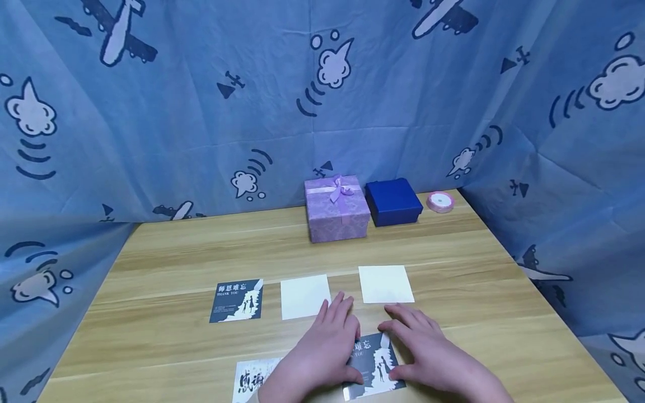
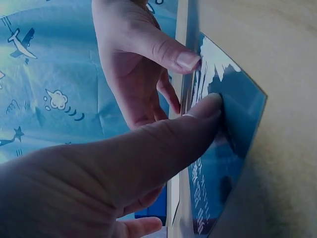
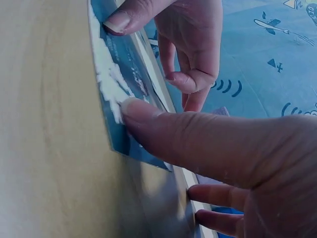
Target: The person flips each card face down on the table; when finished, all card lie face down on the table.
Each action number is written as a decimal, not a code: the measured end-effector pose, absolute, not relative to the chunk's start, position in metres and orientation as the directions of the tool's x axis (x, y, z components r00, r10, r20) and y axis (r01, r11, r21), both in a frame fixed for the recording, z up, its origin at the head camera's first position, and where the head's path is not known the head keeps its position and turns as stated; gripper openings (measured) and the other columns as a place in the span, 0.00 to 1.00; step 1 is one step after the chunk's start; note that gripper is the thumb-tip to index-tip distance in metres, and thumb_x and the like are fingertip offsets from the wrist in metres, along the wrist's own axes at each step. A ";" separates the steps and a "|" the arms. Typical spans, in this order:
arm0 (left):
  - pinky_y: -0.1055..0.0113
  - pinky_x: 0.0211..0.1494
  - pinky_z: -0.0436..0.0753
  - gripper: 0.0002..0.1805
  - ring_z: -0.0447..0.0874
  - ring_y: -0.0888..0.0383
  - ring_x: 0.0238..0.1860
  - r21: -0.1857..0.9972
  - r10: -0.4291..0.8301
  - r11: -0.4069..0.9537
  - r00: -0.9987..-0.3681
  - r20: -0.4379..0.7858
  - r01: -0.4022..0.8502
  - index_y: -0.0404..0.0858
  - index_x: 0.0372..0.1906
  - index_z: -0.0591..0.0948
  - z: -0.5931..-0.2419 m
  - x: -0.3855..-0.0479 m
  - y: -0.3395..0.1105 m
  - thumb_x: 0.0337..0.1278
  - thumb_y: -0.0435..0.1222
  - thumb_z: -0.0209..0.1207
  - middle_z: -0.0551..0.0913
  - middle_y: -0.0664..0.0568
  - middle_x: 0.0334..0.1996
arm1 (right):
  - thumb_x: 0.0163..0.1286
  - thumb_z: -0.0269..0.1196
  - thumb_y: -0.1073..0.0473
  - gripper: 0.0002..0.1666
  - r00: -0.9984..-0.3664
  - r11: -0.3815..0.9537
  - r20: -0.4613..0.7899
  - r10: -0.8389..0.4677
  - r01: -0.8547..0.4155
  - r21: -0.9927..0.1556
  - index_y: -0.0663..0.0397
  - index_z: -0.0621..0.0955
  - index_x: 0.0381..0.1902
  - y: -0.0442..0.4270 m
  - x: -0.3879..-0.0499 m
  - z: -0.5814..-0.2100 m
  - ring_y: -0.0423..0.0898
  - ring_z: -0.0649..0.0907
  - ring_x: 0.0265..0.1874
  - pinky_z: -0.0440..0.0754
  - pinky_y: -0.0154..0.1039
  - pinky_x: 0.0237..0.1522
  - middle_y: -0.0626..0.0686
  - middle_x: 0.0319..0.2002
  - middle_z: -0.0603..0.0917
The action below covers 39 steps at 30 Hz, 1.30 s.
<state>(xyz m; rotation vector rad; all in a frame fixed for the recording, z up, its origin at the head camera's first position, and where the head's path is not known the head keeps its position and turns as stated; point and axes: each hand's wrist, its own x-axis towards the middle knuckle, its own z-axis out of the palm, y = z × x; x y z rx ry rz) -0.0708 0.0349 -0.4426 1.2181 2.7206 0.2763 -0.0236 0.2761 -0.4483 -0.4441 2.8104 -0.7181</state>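
A dark greeting card (image 1: 372, 366) with white lettering and a pale printed scene lies flat on the table between the two hands. My left hand (image 1: 327, 344) is over its left side, the thumb resting on the card and the other fingers stretched forward. From the right, my right hand (image 1: 428, 350) touches the card's right side with its thumb, the fingers spread on the table beyond. Both thumbs show on the card (image 2: 242, 109) in the left wrist view. In the right wrist view the right thumb (image 3: 163, 124) presses on the card's printed face.
Farther back lie a matching dark card (image 1: 237, 301) and two blank white cards (image 1: 304, 296) (image 1: 386, 284). A white card with black writing (image 1: 249, 380) is partly under the left forearm. Behind stand a purple gift box (image 1: 337, 218), a blue box (image 1: 394, 202) and a ribbon roll (image 1: 440, 202).
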 end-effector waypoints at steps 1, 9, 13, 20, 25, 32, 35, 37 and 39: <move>0.41 0.80 0.58 0.37 0.50 0.38 0.82 0.226 0.751 0.651 -0.658 -0.053 0.724 0.49 0.43 0.72 -0.442 -0.071 0.035 0.36 0.66 0.77 0.59 0.38 0.79 | 0.51 0.78 0.31 0.43 -0.937 0.839 -0.125 -0.325 -0.225 -0.495 0.38 0.80 0.62 0.276 -0.024 -0.448 0.63 0.63 0.75 0.59 0.77 0.68 0.56 0.77 0.66; 0.39 0.80 0.57 0.37 0.46 0.38 0.83 0.208 0.735 0.671 -0.675 -0.064 0.711 0.49 0.46 0.74 -0.440 -0.070 0.035 0.39 0.67 0.75 0.55 0.39 0.81 | 0.51 0.80 0.37 0.33 -0.945 0.841 -0.092 -0.314 -0.232 -0.488 0.32 0.80 0.53 0.275 -0.025 -0.449 0.61 0.64 0.74 0.61 0.75 0.67 0.55 0.75 0.67; 0.40 0.81 0.56 0.46 0.44 0.40 0.84 0.178 0.719 0.692 -0.689 -0.093 0.699 0.48 0.50 0.75 -0.444 -0.069 0.037 0.31 0.74 0.72 0.53 0.40 0.82 | 0.51 0.81 0.40 0.33 -0.945 0.841 -0.079 -0.317 -0.242 -0.485 0.34 0.80 0.52 0.274 -0.025 -0.450 0.61 0.65 0.74 0.62 0.75 0.67 0.56 0.75 0.67; 0.40 0.81 0.57 0.52 0.44 0.41 0.84 0.155 0.698 0.715 -0.709 -0.099 0.682 0.46 0.51 0.74 -0.450 -0.067 0.040 0.21 0.77 0.73 0.54 0.40 0.82 | 0.51 0.80 0.38 0.33 -0.947 0.843 -0.121 -0.297 -0.201 -0.498 0.34 0.78 0.51 0.272 -0.026 -0.450 0.61 0.64 0.74 0.59 0.75 0.69 0.56 0.76 0.65; 0.40 0.80 0.58 0.50 0.46 0.41 0.83 0.180 0.701 0.711 -0.707 -0.098 0.680 0.48 0.50 0.72 -0.449 -0.067 0.040 0.22 0.75 0.74 0.55 0.39 0.81 | 0.52 0.80 0.40 0.34 -0.947 0.837 -0.127 -0.295 -0.192 -0.512 0.37 0.76 0.52 0.271 -0.026 -0.449 0.59 0.65 0.72 0.59 0.73 0.69 0.55 0.74 0.67; 0.39 0.80 0.58 0.49 0.46 0.40 0.83 0.201 0.696 0.714 -0.709 -0.108 0.670 0.49 0.50 0.72 -0.446 -0.066 0.040 0.23 0.73 0.76 0.54 0.39 0.82 | 0.52 0.80 0.39 0.33 -0.947 0.835 -0.117 -0.298 -0.200 -0.512 0.36 0.77 0.51 0.273 -0.025 -0.450 0.59 0.65 0.72 0.60 0.73 0.69 0.55 0.74 0.66; 0.39 0.80 0.58 0.50 0.46 0.40 0.83 0.194 0.691 0.720 -0.715 -0.108 0.666 0.49 0.51 0.73 -0.446 -0.066 0.040 0.22 0.74 0.76 0.54 0.39 0.82 | 0.52 0.80 0.40 0.33 -0.946 0.836 -0.093 -0.310 -0.224 -0.502 0.37 0.76 0.50 0.273 -0.024 -0.451 0.60 0.65 0.72 0.61 0.72 0.69 0.56 0.73 0.67; 0.39 0.80 0.57 0.50 0.45 0.40 0.83 0.190 0.689 0.722 -0.717 -0.106 0.666 0.49 0.51 0.73 -0.446 -0.066 0.041 0.21 0.74 0.76 0.54 0.39 0.82 | 0.51 0.80 0.41 0.33 -0.947 0.835 -0.086 -0.310 -0.228 -0.501 0.38 0.76 0.50 0.273 -0.024 -0.452 0.60 0.65 0.71 0.61 0.72 0.68 0.56 0.72 0.66; 0.39 0.80 0.57 0.50 0.45 0.40 0.83 0.180 0.689 0.722 -0.717 -0.101 0.668 0.48 0.51 0.73 -0.446 -0.065 0.041 0.21 0.74 0.76 0.54 0.39 0.82 | 0.51 0.80 0.42 0.34 -0.947 0.832 -0.073 -0.314 -0.237 -0.502 0.38 0.75 0.50 0.272 -0.023 -0.452 0.60 0.65 0.71 0.61 0.71 0.68 0.56 0.72 0.66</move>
